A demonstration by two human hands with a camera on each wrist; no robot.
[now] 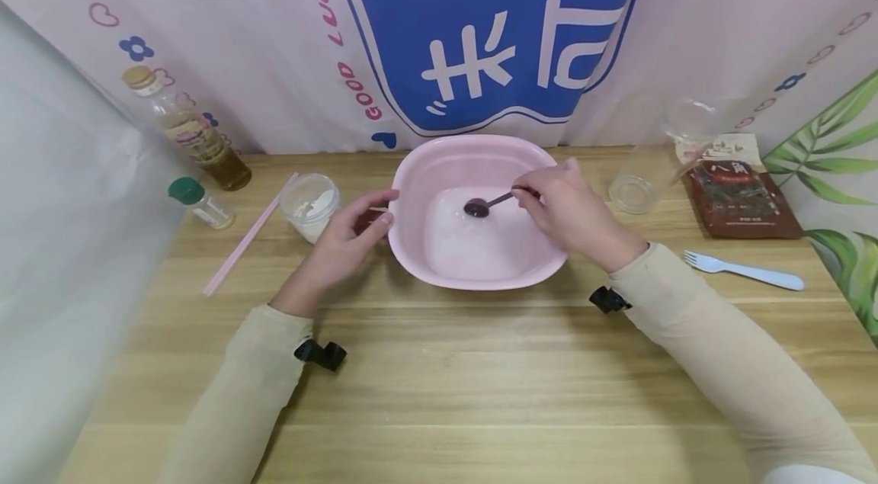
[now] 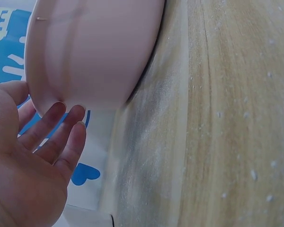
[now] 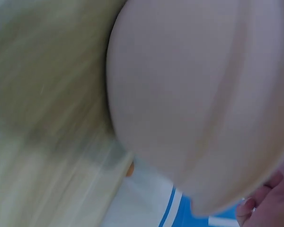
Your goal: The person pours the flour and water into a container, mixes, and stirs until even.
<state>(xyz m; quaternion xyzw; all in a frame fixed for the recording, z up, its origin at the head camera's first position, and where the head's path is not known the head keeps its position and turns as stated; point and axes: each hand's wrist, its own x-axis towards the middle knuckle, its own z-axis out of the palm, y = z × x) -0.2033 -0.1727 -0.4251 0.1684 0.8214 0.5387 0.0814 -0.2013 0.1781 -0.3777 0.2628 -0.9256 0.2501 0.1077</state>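
A pink plastic basin (image 1: 480,278) stands on the table with white stuff (image 1: 453,244) spread over its bottom. My right hand (image 1: 569,209) reaches over the basin's right side and pinches the handle of a small dark brown spoon (image 1: 476,208). The spoon's bowl is over the middle of the white stuff. At the basin's left rim, my left hand (image 1: 343,244) touches the outside with thumb and fingertips. In the left wrist view, the extended fingers (image 2: 57,132) meet the basin wall just under the rim. The right wrist view shows mostly the basin's outer wall (image 3: 175,85).
Left of the basin are a clear jar of white powder (image 1: 312,206), pink chopsticks (image 1: 250,236), a green-capped shaker (image 1: 202,202) and an oil bottle (image 1: 199,137). On the right are a clear bottle (image 1: 634,190), a dark red packet (image 1: 741,198) and a light-blue fork (image 1: 748,270).
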